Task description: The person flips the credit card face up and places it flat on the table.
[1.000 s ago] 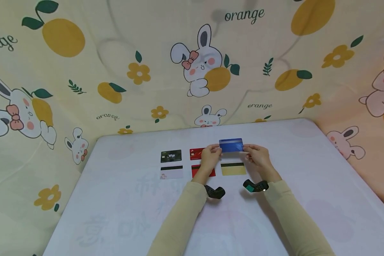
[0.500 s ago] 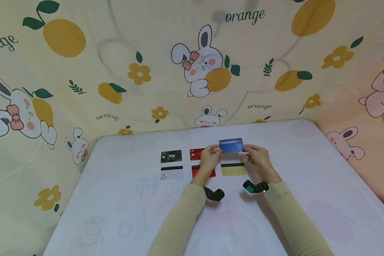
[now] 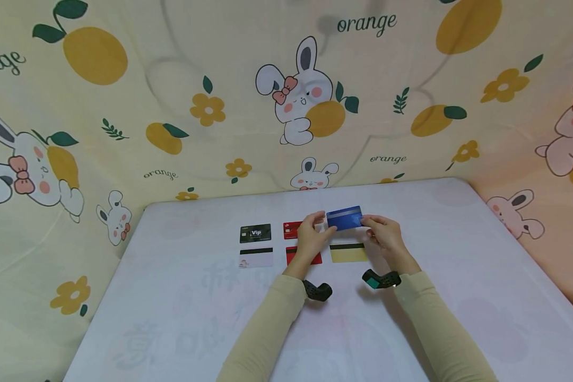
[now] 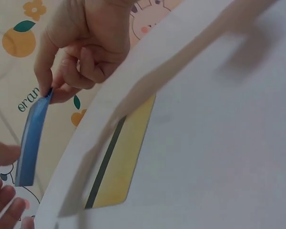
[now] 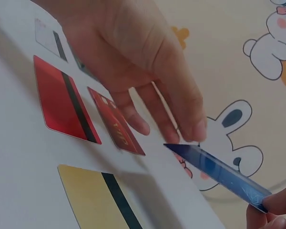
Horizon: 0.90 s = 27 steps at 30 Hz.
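A blue card (image 3: 345, 218) with a pale stripe is held above the far part of the table, tilted with its right end higher. My right hand (image 3: 387, 236) pinches its right end between thumb and fingers, as the left wrist view also shows. At the other end my left hand (image 3: 311, 237) has its fingers spread, with the thumb at the card's lower left corner. The right wrist view shows the left hand's fingers (image 5: 157, 112) extended and not curled round the card. Whether the left thumb touches it I cannot tell. Below lies a gold card (image 3: 348, 253) with a black stripe.
On the white table (image 3: 172, 297) lie a black Vip card (image 3: 255, 233), a pale striped card (image 3: 255, 258), a red chip card (image 3: 292, 229) and a red striped card (image 3: 292, 254). My left arm partly covers the red ones. A printed cloth (image 3: 248, 48) hangs behind.
The blue card was level between both hands. My left fingers have let go of its left end and spread, and the card has tilted, left end down. The right hand keeps its pinch.
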Tool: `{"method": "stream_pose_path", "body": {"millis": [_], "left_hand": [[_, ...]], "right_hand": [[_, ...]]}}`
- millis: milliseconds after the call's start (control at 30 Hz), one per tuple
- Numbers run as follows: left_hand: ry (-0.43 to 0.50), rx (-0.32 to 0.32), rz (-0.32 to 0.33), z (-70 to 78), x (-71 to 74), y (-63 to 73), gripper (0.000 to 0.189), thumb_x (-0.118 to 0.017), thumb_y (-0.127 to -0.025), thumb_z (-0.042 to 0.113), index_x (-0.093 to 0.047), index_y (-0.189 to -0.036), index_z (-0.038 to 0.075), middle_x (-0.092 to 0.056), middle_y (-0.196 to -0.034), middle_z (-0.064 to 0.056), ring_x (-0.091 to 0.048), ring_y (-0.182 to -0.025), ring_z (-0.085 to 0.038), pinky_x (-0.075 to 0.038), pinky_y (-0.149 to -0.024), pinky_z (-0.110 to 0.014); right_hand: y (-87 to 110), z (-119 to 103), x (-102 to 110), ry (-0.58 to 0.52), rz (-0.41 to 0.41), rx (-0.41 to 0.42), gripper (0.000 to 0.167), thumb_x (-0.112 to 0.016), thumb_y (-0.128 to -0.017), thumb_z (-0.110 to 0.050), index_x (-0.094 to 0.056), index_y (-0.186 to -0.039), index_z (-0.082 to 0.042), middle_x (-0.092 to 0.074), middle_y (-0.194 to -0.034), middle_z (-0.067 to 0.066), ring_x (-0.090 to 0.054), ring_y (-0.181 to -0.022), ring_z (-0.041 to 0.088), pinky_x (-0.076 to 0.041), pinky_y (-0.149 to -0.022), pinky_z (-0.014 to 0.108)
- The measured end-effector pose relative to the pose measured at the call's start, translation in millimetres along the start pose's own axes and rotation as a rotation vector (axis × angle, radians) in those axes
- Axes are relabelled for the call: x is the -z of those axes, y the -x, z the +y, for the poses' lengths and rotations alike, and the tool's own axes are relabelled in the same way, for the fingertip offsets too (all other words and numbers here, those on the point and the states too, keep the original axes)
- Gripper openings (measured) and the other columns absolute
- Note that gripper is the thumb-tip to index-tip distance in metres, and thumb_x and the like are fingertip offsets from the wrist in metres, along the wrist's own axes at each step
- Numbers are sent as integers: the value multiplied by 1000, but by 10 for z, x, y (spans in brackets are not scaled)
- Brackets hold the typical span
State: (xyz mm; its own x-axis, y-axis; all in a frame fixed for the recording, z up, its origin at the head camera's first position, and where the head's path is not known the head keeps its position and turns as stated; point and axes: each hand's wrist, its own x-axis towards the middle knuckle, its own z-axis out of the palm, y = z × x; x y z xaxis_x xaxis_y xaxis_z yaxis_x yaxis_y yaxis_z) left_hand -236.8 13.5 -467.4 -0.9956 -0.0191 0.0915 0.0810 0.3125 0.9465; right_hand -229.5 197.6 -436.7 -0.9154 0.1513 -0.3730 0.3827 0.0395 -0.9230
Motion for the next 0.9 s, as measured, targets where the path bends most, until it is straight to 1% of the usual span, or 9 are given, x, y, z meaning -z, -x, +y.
{"method": "stream_pose_path", "body": {"millis": [100,167,300,433,533,700,800,900], "left_hand": [[-70,-22,-17,7,7,-10,54,-77,-81,19,-58,-131,8,-61,-134,-10,-55,-127,-26,-47,-106,-42],[-112,-28,-38,16,12,-21,58,-78,-80,21,-56,-133,10,-58,-139,-8,-52,-132,-26,-45,-109,-43],[-165,-53,-80,15,15,-47,63,-80,-78,21,-55,-134,11,-56,-141,-8,-50,-134,-25,-42,-112,-42],[-163,-66,-107,12,17,-64,63,-80,-77,18,-54,-134,10,-57,-139,-9,-51,-132,-25,-41,-112,-42],[-158,-66,-117,8,22,-65,63,-80,-78,19,-54,-135,10,-58,-139,-8,-51,-132,-25,-41,-113,-43],[-147,-57,-123,10,21,-62,62,-80,-78,18,-55,-134,9,-59,-137,-8,-51,-132,-25,-40,-113,-43],[-165,-42,-136,17,19,-63,62,-80,-78,21,-55,-134,13,-58,-138,-7,-51,-132,-24,-40,-113,-43],[-193,-32,-168,17,18,-62,64,-80,-78,25,-54,-136,18,-56,-140,-5,-49,-133,-23,-40,-114,-43]], "right_hand": [[16,-5,-17,24,-2,-8,31,-59,-95,-22,-58,-121,-5,-57,-73,-14,-48,-63,2,-40,-59,17],[20,-6,-31,34,-3,-15,34,-58,-95,-24,-58,-123,-4,-56,-76,-14,-48,-65,3,-40,-60,17],[18,-3,-56,33,-7,-15,37,-58,-96,-24,-57,-126,-3,-57,-76,-14,-48,-66,3,-41,-61,17],[19,0,-65,33,-15,-11,36,-57,-96,-24,-57,-126,-3,-59,-78,-13,-49,-66,3,-41,-62,17],[24,6,-68,47,-19,-10,36,-56,-96,-25,-57,-126,-4,-59,-82,-11,-48,-67,3,-41,-64,17],[40,12,-68,53,-44,6,39,-57,-96,-26,-56,-127,-3,-58,-82,-11,-48,-67,3,-41,-65,17],[46,7,-70,51,-59,7,40,-57,-96,-27,-56,-128,-3,-58,-82,-12,-48,-69,3,-42,-66,18],[53,-2,-75,49,-62,2,41,-56,-97,-27,-55,-130,-4,-58,-82,-14,-49,-71,3,-42,-68,17]]}}
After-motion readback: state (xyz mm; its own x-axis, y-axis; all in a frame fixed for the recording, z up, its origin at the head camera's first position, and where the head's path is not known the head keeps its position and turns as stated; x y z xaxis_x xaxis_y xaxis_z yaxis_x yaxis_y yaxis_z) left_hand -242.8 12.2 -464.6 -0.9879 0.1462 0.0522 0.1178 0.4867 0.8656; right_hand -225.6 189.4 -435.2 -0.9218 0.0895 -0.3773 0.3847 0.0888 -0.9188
